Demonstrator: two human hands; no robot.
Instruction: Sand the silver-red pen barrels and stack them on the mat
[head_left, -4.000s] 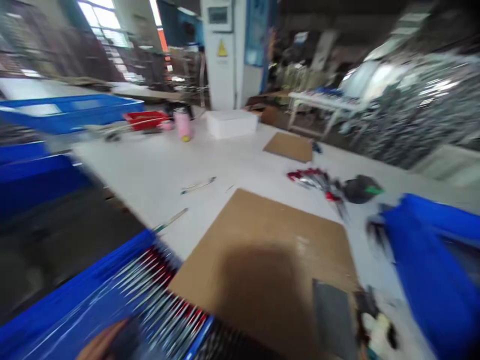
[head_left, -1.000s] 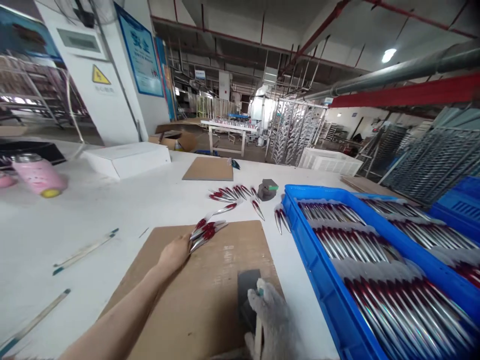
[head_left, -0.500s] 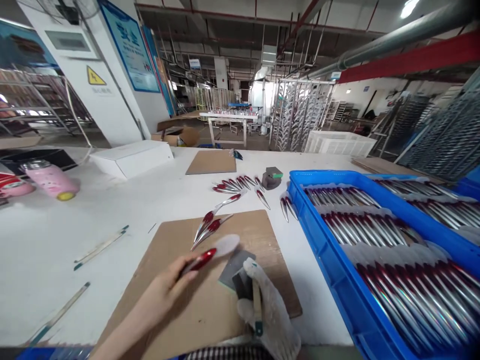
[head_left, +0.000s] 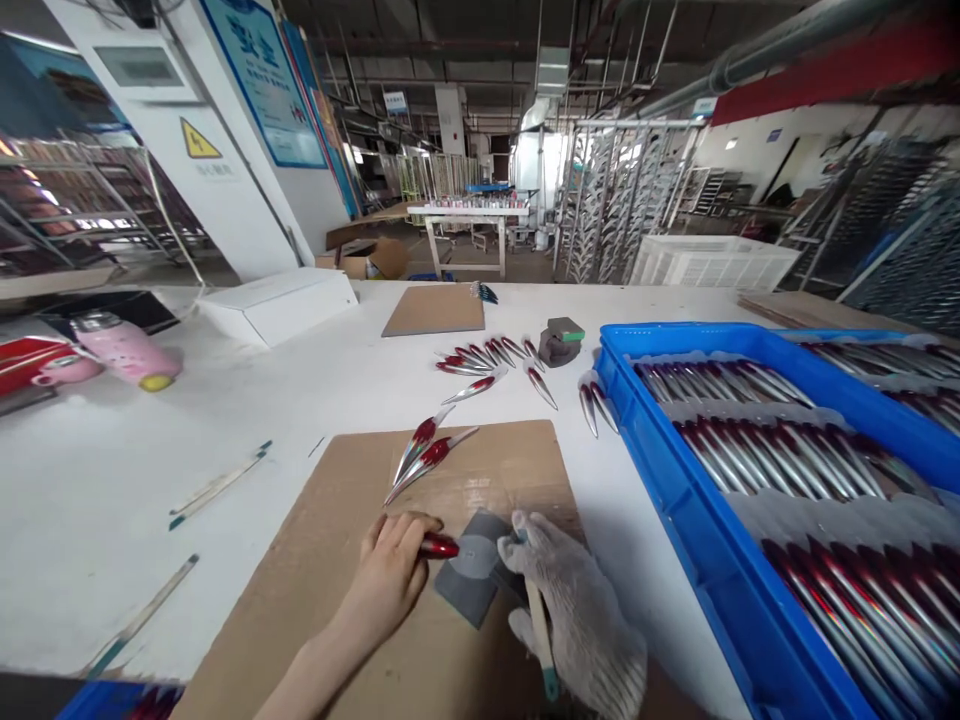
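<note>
My bare left hand (head_left: 390, 575) is closed around a red and silver pointed piece (head_left: 450, 548), whose tip lies on a grey abrasive pad (head_left: 469, 585). My gloved right hand (head_left: 574, 620) grips a thin stick with a teal end (head_left: 540, 635) and rests on the pad's right side. Both hands sit on a brown cardboard sheet (head_left: 360, 500). Two more pointed pieces (head_left: 424, 462) lie on the cardboard just beyond my left hand.
A blue crate (head_left: 660, 470) full of silver and red pieces stands at the right. Several loose pieces (head_left: 487, 360) and a small grey block (head_left: 561, 340) lie farther back. Thin sticks (head_left: 217, 485) lie at left, with a pink bottle (head_left: 127, 355) and white box (head_left: 277, 300) beyond.
My left hand took one pointed piece from the cardboard and drew it back onto the grey pad. My gloved right hand came down beside it, and the view tilted lower.
</note>
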